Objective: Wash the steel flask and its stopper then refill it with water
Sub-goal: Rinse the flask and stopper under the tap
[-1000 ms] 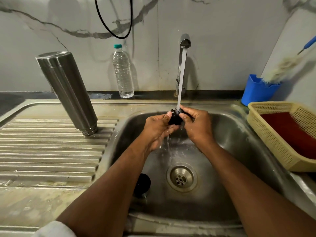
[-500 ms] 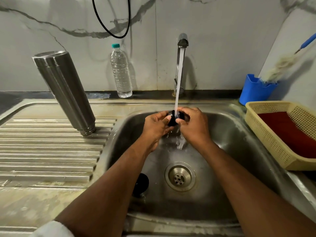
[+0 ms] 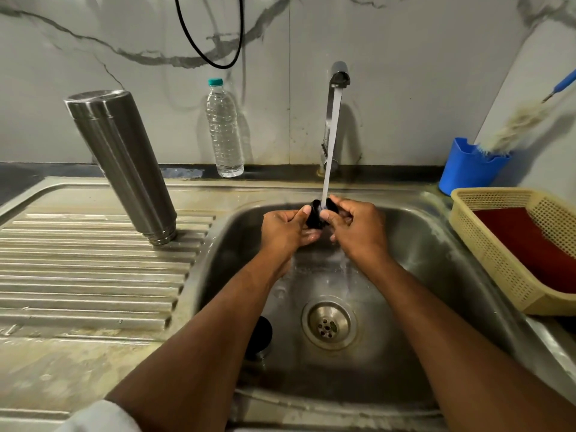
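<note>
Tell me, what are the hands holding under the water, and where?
Both hands, left and right, pinch the small black stopper by its opposite sides, fingers and thumbs curled round it under the tap's stream.

The steel sink unit carries the flask, standing mouth-down and tilted on its ribbed drainboard. A black cap lies in the basin. A yellow basket rests on the right rim.

Both hands, left and right, raised together, fingers curled, pinching.
</note>
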Available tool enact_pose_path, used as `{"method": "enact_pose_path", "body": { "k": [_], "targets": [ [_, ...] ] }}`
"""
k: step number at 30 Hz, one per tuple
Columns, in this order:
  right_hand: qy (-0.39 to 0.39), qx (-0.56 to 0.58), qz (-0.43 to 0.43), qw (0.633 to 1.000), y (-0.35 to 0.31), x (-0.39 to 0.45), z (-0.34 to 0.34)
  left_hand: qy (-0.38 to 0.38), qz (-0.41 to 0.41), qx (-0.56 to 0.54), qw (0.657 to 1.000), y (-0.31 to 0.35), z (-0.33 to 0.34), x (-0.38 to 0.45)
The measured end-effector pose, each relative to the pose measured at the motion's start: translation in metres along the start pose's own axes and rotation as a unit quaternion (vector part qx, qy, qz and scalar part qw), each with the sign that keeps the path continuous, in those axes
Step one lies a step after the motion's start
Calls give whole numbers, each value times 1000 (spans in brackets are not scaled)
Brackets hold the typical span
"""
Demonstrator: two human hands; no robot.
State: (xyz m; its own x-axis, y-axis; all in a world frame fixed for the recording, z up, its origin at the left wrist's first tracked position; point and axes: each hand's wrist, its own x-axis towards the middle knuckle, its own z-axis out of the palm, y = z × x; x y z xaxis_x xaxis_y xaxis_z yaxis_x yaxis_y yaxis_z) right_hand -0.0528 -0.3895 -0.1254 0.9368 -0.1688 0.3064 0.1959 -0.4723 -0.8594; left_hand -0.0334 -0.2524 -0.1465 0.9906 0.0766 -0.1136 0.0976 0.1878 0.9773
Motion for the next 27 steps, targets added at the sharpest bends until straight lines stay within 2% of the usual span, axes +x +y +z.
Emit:
{"method": "enact_pose_path", "body": {
  "k": [4,11,15,18,21,23,25,27],
  "targets": [
    [25,2,-12,1000,-2,-1,-2,2,16,24,1000,-1,1,1],
    [28,152,114,981,2,3,-4,-75,22,23,997,6,4,-4],
    [16,150,133,980,3,3,-3,-101,23,4,995,7,2,-6],
    [15,112,113,987,4,3,-7,-86,29,17,996,8,2,-10],
    [-25,141,66,988,2,1,-11,-74,13,4,997,9,4,-13],
    [-42,115,34,992,4,0,-9,-46,2,-10,999,8,4,-11],
    [-38,91,32,995,3,1,-5,-20,6,23,1000,5,3,-7],
    [-17,107,67,992,2,4,-2,-2,30,92,995,1,2,-2]
  ]
}}
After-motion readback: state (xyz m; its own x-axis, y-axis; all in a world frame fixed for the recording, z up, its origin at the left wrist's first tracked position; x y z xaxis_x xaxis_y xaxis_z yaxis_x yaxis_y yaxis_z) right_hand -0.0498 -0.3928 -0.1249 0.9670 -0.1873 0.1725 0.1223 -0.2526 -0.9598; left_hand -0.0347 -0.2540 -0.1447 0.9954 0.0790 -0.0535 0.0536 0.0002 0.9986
